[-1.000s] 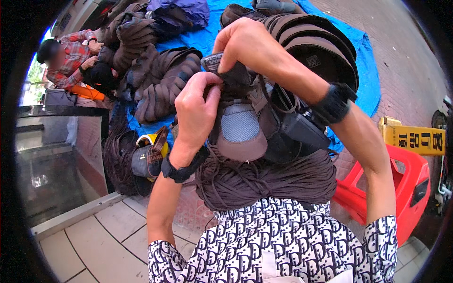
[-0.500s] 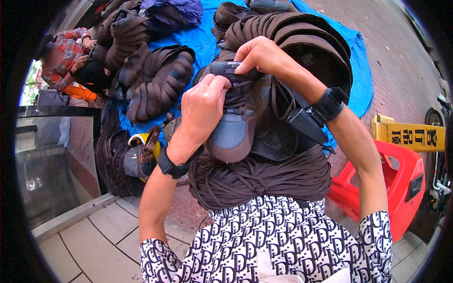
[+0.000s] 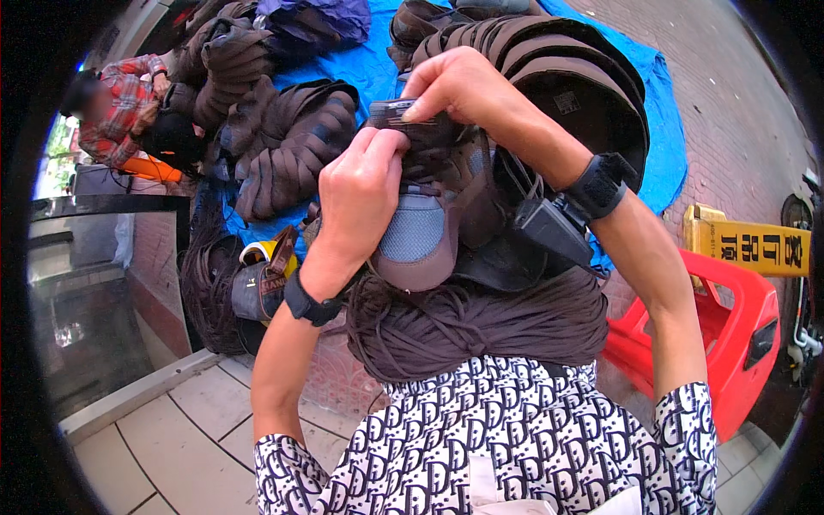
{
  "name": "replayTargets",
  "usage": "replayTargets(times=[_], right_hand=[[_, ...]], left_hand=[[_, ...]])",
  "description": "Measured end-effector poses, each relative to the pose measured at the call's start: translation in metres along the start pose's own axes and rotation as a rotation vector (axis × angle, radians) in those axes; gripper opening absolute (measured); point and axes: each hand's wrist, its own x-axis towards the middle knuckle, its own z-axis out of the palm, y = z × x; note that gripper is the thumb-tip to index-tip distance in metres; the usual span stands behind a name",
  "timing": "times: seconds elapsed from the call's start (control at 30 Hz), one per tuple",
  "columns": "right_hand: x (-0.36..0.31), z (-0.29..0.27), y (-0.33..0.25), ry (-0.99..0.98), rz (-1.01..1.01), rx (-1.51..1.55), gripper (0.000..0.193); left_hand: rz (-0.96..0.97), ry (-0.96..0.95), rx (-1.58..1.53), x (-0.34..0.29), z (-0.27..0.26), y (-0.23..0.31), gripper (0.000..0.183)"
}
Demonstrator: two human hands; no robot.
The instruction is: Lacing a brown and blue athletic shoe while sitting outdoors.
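A shoe upper (image 3: 418, 236) with a blue-grey mesh toe and brown edging lies before me, toe toward my body. My right hand (image 3: 455, 90) is closed at its far end, thumb and fingers pinching the dark padded tongue (image 3: 388, 112). My left hand (image 3: 359, 180) is closed at the upper's left side, just below the tongue; its fingertips are partly hidden. Beneath the shoe, a thick bundle of brown laces (image 3: 481, 322) lies across my lap. More dark shoe uppers (image 3: 481, 202) rest to the right, under my right forearm.
Stacked brown uppers (image 3: 296, 150) lie on a blue tarp (image 3: 665, 129). Left are a lace pile (image 3: 206, 287), a dark container (image 3: 257, 292) and a glass-fronted cabinet (image 3: 112, 283). A co-worker in plaid (image 3: 129, 107) sits far left. A red plastic stool (image 3: 730, 343) and yellow sign (image 3: 747, 245) stand right.
Both hands have shifted slightly up and left. The tongue is now lifted and tilted away from the upper, with the right hand still pinching it.
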Motion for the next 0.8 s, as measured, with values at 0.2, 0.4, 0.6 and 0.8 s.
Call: replayTargets(times=[0.2, 0.4, 0.6, 0.8], right_hand=[[-0.014, -0.008, 0.005, 0.013, 0.117, 0.292, 0.012], [-0.015, -0.01, 0.006, 0.025, 0.059, 0.359, 0.013], [-0.014, -0.009, 0.013, 0.0, 0.046, 0.433, 0.015], [-0.02, -0.003, 0.026, 0.079, -0.06, 0.206, 0.016]], left_hand=[[0.036, 0.13, 0.099, 0.014, 0.003, 0.003, 0.043], [0.083, -0.17, -0.245, 0.039, -0.004, -0.023, 0.065], [0.035, -0.462, -0.377, 0.061, -0.009, -0.026, 0.058], [-0.102, -0.708, -0.313, 0.063, -0.01, -0.018, 0.05]])
